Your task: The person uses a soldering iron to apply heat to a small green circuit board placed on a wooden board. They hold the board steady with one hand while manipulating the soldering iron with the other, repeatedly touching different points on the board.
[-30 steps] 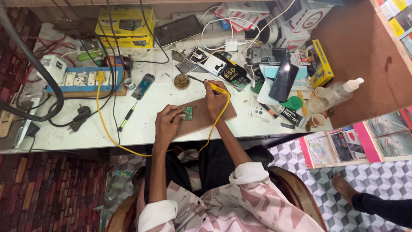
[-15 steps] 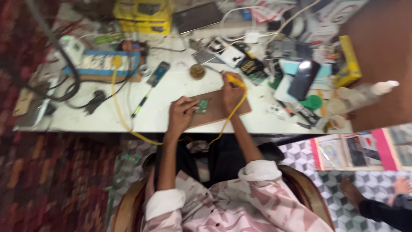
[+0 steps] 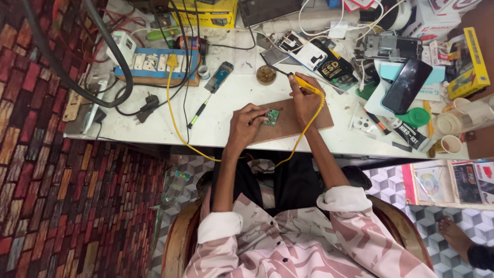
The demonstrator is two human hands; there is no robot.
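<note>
Left hand (image 3: 246,125) fingers pinch the green circuit board (image 3: 271,117); right hand (image 3: 304,98) grips the yellow soldering iron (image 3: 307,85). Yellow box (image 3: 465,64) lies at the desk's (image 3: 226,110) right end.

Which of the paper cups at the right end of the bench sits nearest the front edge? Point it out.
The small paper cup with the dark inside, at the bench's front right edge. The other cups stand farther back, beside the green lid.

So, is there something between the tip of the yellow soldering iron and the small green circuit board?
Nothing visible. The soldering iron in the right hand points at a round tin; bare wooden board separates it from the circuit board under the left hand.
</note>
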